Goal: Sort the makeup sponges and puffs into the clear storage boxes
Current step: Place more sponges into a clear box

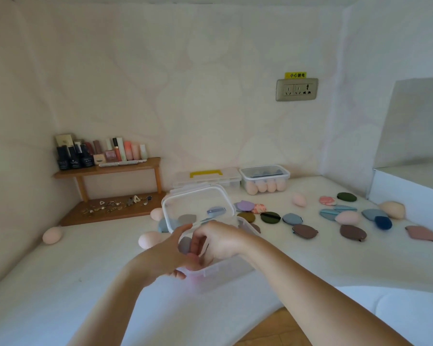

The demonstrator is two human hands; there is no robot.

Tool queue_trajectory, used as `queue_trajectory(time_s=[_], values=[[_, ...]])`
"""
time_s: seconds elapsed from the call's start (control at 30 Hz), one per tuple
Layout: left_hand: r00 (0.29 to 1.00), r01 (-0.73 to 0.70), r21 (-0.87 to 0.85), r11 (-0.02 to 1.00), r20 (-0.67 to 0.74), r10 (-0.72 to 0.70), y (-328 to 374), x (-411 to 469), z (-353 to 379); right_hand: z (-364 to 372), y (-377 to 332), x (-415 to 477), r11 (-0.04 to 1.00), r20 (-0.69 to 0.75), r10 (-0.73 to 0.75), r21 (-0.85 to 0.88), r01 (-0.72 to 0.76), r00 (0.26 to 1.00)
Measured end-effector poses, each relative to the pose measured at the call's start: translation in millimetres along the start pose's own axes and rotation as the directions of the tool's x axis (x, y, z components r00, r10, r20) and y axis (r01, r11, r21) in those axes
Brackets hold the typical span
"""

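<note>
Packing step: over the open clear box (pixel 211 270) on the bench (pixel 85 283), the right hand (pixel 223 240) pinches a grey puff (pixel 184 245) just inside it, while the left hand (pixel 165 255), close beside, curls on the near rim; the next move likely needs a flat release, then a reach right for the loose puffs (pixel 305 231).

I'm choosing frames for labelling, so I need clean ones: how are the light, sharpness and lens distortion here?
Head view: soft, even light, no hard shadows or glare; the wide lens bends the wall at its corners; the left hand and right hand over the clear box are motion-blurred, so their grips are unclear; the bottles on the shelf are too soft to read.
</note>
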State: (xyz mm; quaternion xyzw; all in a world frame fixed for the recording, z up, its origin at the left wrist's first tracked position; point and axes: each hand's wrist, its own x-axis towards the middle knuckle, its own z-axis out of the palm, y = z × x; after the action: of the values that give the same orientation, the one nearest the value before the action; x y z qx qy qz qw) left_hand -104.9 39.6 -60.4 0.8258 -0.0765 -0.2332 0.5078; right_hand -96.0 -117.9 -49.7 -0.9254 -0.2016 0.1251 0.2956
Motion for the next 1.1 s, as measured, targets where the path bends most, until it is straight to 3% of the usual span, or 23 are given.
queue_trajectory(time_s=[0.1,0.23,0.33,0.4,0.47,0.53,0.6,0.67,0.8,0.87,1.1], values=[[0.99,0.024,0.072,0.997,-0.138,-0.014,2.2,9.6,8.9,-9.3,4.6,-6.2,0.999,0.04,-0.009,0.046,0.008,0.999],[0.981,0.014,0.024,1.0,-0.192,-0.009,5.0,13.2,16.6,-20.0,14.8,-21.5,0.965,0.019,-0.003,0.263,-0.002,1.0],[0.979,0.013,0.038,0.999,-0.204,-0.005,6.8,14.1,21.4,-32.4,29.9,-32.6,0.934,-0.232,-0.011,0.345,0.093,0.973],[0.979,0.025,0.036,0.999,-0.202,-0.017,7.8,15.8,22.6,-48.4,47.4,-43.1,0.911,-0.438,0.034,0.382,0.152,0.898],[0.978,0.038,0.036,0.999,-0.206,-0.03,8.7,16.9,23.1,-63.0,71.6,-53.2,0.908,-0.612,0.139,0.393,0.147,0.779],[0.976,0.043,0.058,0.997,-0.215,-0.03,9.7,18.0,24.8,-74.1,102.7,-61.9,0.953,-0.758,0.234,0.303,0.01,0.609],[0.976,0.046,0.082,0.996,-0.217,-0.027,11.6,19.4,26.0,-82.6,132.7,-72.3,0.95,-0.806,0.306,0.224,-0.219,0.506],[0.977,0.042,0.112,0.993,-0.211,-0.017,14.0,21.5,26.4,-89.4,160.2,-81.4,0.876,-0.772,0.407,0.178,-0.449,0.487],[0.98,0.062,0.251,0.966,-0.198,-0.012,19.4,25.2,25.7,-95.1,192.6,-93.6,0.593,-0.631,0.652,0.079,-0.801,0.42],[0.981,0.072,0.298,0.952,-0.193,-0.013,22.3,27.0,27.1,-97.1,202.7,-97.0,0.52,-0.599,0.703,0.067,-0.852,0.382],[0.982,0.082,0.321,0.944,-0.187,-0.022,24.3,29.1,30.2,-103.6,212.0,-102.6,0.525,-0.699,0.602,-0.019,-0.851,0.386]])
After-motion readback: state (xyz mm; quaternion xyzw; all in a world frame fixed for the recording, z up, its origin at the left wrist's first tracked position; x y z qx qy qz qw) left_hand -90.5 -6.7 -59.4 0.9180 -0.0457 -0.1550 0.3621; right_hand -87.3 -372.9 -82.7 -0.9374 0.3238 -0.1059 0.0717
